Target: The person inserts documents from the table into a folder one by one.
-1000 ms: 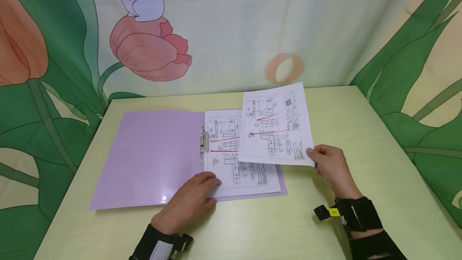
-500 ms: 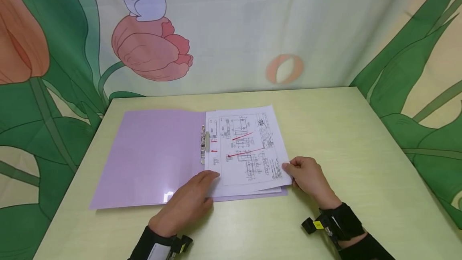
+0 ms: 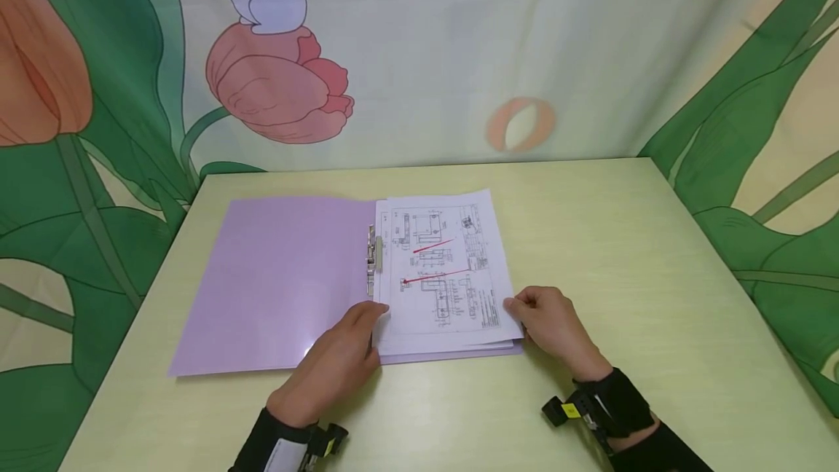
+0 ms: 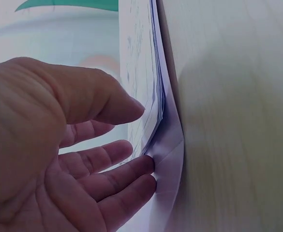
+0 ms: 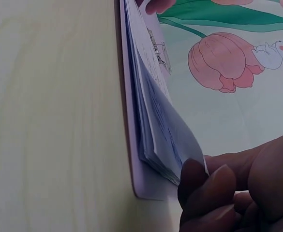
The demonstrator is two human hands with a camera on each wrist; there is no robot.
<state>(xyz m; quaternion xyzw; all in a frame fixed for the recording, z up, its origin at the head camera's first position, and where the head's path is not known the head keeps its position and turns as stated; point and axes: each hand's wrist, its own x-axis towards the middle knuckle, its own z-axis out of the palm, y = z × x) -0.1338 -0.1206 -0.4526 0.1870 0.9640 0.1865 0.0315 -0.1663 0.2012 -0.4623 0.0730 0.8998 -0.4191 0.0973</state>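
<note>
A purple folder [image 3: 275,282] lies spread flat, with a metal lever clip [image 3: 375,257] along its spine. A stack of white papers [image 3: 499,345] rests on its right half. On top, slightly turned, lies a loose sheet [image 3: 481,224] of technical drawings with two red strokes. My right hand [image 3: 553,330] pinches this sheet's near right corner between thumb and fingers; in the right wrist view the sheet [image 5: 180,128] bows up from the stack. My left hand [image 3: 328,370] is at the papers' near left corner, fingertips [image 4: 146,164] at the folder's spine and thumb spread apart from them.
The folder lies on a pale wood-grain table [image 3: 623,239], whose surface extends to the right and in front. Behind the table hangs a curtain [image 3: 419,57] printed with tulips, leaves and a rabbit. Each wrist wears a black strap [image 3: 616,403] with a small camera.
My right hand has brought the sheet left and down from above the folder onto the stack, its left edge now near the clip. My left hand has shifted slightly left.
</note>
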